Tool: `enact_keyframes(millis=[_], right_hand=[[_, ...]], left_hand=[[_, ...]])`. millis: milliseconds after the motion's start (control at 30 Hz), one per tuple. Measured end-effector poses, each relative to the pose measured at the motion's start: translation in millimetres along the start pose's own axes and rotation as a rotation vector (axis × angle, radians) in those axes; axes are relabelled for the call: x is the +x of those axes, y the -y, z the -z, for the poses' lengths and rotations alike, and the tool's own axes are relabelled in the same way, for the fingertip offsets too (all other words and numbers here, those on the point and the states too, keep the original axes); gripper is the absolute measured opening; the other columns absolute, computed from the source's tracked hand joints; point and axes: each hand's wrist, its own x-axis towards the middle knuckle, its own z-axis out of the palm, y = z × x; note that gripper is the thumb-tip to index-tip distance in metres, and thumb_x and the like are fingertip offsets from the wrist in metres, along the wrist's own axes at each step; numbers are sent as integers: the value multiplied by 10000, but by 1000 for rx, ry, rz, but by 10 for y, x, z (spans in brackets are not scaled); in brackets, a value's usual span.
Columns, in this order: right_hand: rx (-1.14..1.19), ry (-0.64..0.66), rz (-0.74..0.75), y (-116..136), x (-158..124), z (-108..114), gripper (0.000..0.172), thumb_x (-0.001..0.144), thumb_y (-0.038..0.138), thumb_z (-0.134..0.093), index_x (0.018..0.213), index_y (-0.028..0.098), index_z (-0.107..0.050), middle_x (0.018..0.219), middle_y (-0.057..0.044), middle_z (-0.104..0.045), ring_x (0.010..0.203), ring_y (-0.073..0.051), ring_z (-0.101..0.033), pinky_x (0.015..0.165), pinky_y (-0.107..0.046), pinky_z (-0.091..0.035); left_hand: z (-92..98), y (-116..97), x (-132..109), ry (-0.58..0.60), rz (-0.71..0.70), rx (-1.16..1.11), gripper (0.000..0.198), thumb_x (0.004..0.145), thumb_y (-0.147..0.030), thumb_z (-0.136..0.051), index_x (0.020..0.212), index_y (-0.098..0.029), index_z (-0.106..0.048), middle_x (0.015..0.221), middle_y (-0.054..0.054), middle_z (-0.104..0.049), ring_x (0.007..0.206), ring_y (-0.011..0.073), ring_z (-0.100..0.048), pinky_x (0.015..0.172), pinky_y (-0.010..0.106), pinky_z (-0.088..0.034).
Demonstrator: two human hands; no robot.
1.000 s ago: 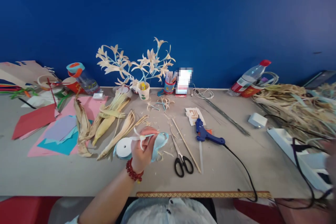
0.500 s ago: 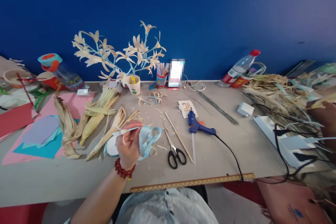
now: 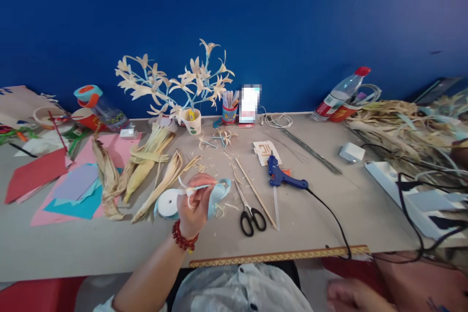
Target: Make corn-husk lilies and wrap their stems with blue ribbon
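My left hand [image 3: 197, 204], closed and wearing a red bead bracelet, pinches a thin light blue stem [image 3: 201, 186] with pale strips at its left end. A loop of light blue tape [image 3: 218, 195] hangs at the right side of that hand. Just behind its wrist side lies a roll of light blue tape [image 3: 168, 204] with a white face, partly hidden by the hand. Low at the right, off the table's front edge, my right hand [image 3: 356, 296] is smeared by motion, so its fingers cannot be read. Black-handled scissors [image 3: 252, 219] lie right of my left hand.
A blue glue gun [image 3: 285, 177], a wooden stick [image 3: 256, 192] and wires [image 3: 310, 151] lie to the right. Dried corn husks [image 3: 146, 170] and coloured paper [image 3: 73, 185] are left. Behind stands a cup [image 3: 192, 122] of husk flowers. A power strip [image 3: 405, 195] sits far right.
My right hand has come into view at the bottom right. The view has shifted slightly, so the table's things appear farther right. My left hand still holds the stem, now lying more level.
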Motion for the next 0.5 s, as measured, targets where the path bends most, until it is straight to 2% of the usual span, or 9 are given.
enact_keyframes(millis=[33, 67, 100, 133, 200, 267, 333, 400, 500], right_hand=[[16, 62, 36, 67, 17, -14, 156, 637, 334, -815, 774, 326, -741, 659, -35, -664, 525, -223, -615, 438, -317, -515], [37, 188, 98, 169, 60, -25, 211, 682, 322, -775, 892, 322, -753, 685, -45, -681, 556, -222, -632, 515, -327, -548], [73, 231, 188, 301, 132, -42, 291, 739, 309, -728, 1030, 313, -729, 749, -61, -698, 651, -234, -660, 626, -346, -570], [105, 188, 277, 456, 231, -76, 316, 769, 302, -702, 1084, 303, -709, 864, -82, -710, 786, -251, -670, 733, -363, -561], [184, 13, 410, 799, 483, -209, 210, 831, 320, -641, 1023, 279, -716, 986, -97, -693, 934, -261, -638, 838, -373, -513], [357, 0, 428, 1119, 731, -414, 184, 884, 368, -576, 884, 236, -705, 904, -82, -675, 854, -226, -622, 763, -328, -500], [560, 177, 377, 1358, 906, -627, 261, 890, 436, -558, 839, 209, -677, 812, -54, -642, 726, -181, -586, 650, -282, -481], [713, 357, 334, 1488, 991, -782, 303, 882, 464, -565, 778, 190, -644, 768, -32, -605, 696, -157, -553, 630, -258, -462], [867, 490, 251, 1517, 1017, -877, 286, 858, 432, -619, 723, 182, -590, 721, -2, -564, 663, -127, -523, 620, -228, -437]], left_hand=[[-3, 3, -13, 14, -18, -12, 81, 893, -229, -562, 855, -193, -625, 762, 55, -657, 753, 194, -647, 685, 357, -556], [-6, 9, -27, 31, -41, -29, 70, 893, -222, -562, 875, -201, -627, 768, 50, -662, 756, 195, -650, 690, 364, -558], [-9, 18, -43, 52, -56, -46, 67, 892, -216, -560, 892, -210, -627, 776, 47, -667, 760, 198, -655, 690, 370, -561], [-10, 27, -58, 77, -63, -61, 73, 894, -211, -555, 903, -218, -627, 780, 45, -671, 762, 202, -660, 688, 376, -564], [-10, 38, -84, 124, -70, -78, 78, 889, -204, -556, 906, -229, -627, 776, 46, -680, 753, 212, -672, 677, 381, -570], [-5, 32, -101, 167, -87, -81, 87, 879, -195, -566, 908, -235, -637, 770, 49, -689, 735, 221, -679, 674, 386, -573], [5, 8, -104, 216, -113, -86, 111, 873, -178, -572, 918, -242, -650, 764, 46, -694, 722, 222, -677, 675, 388, -569], [18, -25, -94, 245, -131, -88, 126, 873, -173, -576, 933, -248, -657, 763, 42, -697, 718, 218, -670, 669, 384, -560], [31, -71, -64, 281, -151, -93, 127, 878, -182, -577, 946, -249, -662, 744, 32, -693, 702, 205, -652, 638, 360, -544]])
